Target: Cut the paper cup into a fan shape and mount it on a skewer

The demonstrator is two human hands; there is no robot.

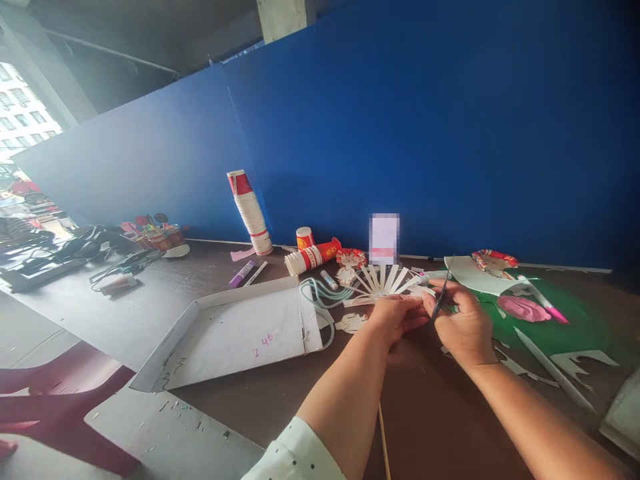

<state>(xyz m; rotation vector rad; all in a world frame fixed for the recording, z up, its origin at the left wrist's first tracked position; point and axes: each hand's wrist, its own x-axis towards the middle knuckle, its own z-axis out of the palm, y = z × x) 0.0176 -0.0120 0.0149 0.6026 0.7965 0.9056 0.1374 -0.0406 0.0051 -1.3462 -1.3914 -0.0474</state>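
Spotted sleeve (pixel 295 457) over a dark tabletop (pixel 420 427)
Left hand (pixel 393 317) pinches cut paper (pixel 383 283), right hand (pixel 465 327) grips scissors (pixel 441 300); a blue partition (pixel 400 133) stands behind.

Huge flat blue partition (pixel 450 133) out beyond the fingers (pixel 464 300), dark brown tabletop (pixel 425 417) underneath. Way left of them: pink plastic chair (pixel 70 401), pale grey floor (pixel 170 453), bright white building (pixel 23 113).

Gap between tray (pixel 225 339) and left forearm (pixel 347 390)
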